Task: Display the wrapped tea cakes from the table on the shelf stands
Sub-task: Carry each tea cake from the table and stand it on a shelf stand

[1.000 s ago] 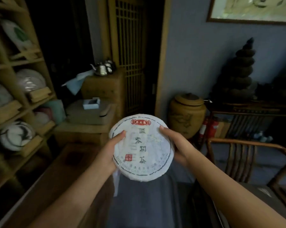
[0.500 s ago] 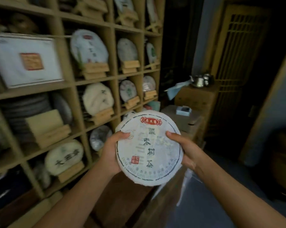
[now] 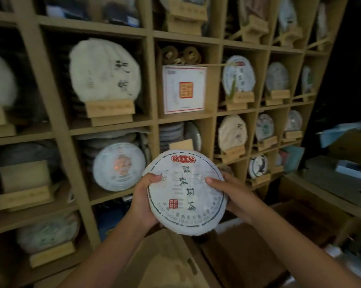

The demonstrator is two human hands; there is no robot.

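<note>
1. Both hands hold one wrapped tea cake (image 3: pixel 186 190) upright in front of the wooden shelf (image 3: pixel 150 80).
2. The left hand (image 3: pixel 143 202) grips its left edge, thumb on the face.
3. The right hand (image 3: pixel 235 196) grips the right edge.
4. Behind, shelf compartments hold other wrapped cakes on wooden stands (image 3: pixel 110 112).

The tea cake (image 3: pixel 186 190) has white paper with a green ring, a red label and dark characters; the shelf (image 3: pixel 150 84) is tan.

The wrapped tea cake (image 3: pixel 186 190) at lower centre of the frame is showing "CHINA YUNNAN SIMAO" along its lower rim; its remaining print is unreadable.
</note>
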